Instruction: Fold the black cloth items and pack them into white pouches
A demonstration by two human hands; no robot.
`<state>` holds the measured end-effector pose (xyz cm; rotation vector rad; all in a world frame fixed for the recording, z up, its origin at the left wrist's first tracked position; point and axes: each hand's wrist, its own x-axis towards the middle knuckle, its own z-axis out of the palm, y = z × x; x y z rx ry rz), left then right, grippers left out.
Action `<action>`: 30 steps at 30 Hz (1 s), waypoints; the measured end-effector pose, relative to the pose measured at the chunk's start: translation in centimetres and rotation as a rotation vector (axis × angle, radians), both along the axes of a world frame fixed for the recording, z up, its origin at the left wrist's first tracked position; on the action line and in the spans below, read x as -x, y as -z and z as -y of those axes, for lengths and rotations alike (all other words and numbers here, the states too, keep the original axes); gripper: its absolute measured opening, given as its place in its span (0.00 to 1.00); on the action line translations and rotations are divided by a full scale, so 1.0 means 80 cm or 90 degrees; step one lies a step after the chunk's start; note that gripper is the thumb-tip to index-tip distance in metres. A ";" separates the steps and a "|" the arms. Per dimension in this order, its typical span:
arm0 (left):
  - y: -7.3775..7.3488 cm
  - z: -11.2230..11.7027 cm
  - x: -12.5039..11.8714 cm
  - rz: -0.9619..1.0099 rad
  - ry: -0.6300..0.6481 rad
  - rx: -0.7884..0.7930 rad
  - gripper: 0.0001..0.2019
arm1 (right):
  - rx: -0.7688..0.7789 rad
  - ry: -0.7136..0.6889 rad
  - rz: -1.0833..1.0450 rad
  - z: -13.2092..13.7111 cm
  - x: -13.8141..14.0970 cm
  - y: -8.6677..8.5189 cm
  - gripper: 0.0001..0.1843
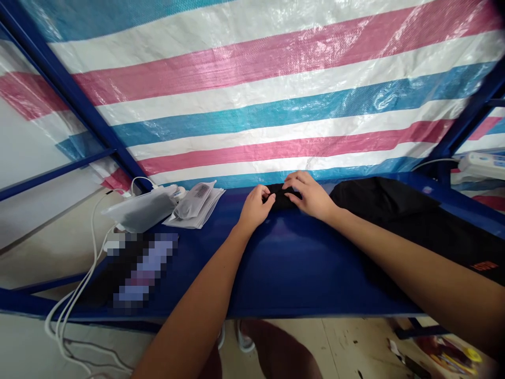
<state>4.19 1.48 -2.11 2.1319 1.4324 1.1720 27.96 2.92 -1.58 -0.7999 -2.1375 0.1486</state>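
Black cloth, one small bundle [282, 201]: bunched, lying at twelve o'clock on a blue table [288, 268], with the table's middle as the dial's centre and the person's side as six. Left hand [256, 206]: thumb and fingers pinching the bundle's left end. Right hand [311, 197]: fingers curled onto its right end, touching; how firmly they grip, I cannot tell from where I stand. Striped sheet [252, 113], glossy plastic: hanging just behind the bundle. Dark heap [384, 197] of cloth: two o'clock round to three, near the right hand. Plastic bags [199, 205], stacked: ten o'clock. Flat oblong [147, 267], blurred past identifying: nine o'clock. White cables [93, 252]: between eight and nine, looping over the edge. Hazards, in my judgement: uneven pressure from the two hands could skew the bundle; a slack right-hand hold could let that end spring loose; a shove towards twelve could press it against the sheet; a wide swing of the left elbow could knock the oblong or snag the cables.
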 end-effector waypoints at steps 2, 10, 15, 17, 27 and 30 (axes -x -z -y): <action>0.002 -0.001 0.000 -0.023 -0.025 -0.067 0.05 | -0.040 -0.053 0.083 0.000 0.000 -0.003 0.16; -0.010 0.008 0.009 -0.242 0.024 -0.104 0.10 | 0.096 -0.083 0.093 -0.007 -0.005 0.001 0.22; -0.015 0.005 0.025 -0.248 0.111 -0.064 0.18 | 0.226 -0.072 0.008 -0.014 -0.006 0.006 0.18; -0.017 0.004 0.028 -0.227 0.121 -0.051 0.15 | 0.296 -0.100 -0.065 -0.017 -0.006 0.006 0.20; -0.020 0.007 0.016 -0.066 0.103 0.043 0.16 | 0.379 -0.079 -0.079 -0.017 -0.004 -0.006 0.20; -0.019 0.004 0.017 -0.025 0.090 0.083 0.17 | 0.191 -0.060 -0.020 -0.002 0.002 -0.008 0.19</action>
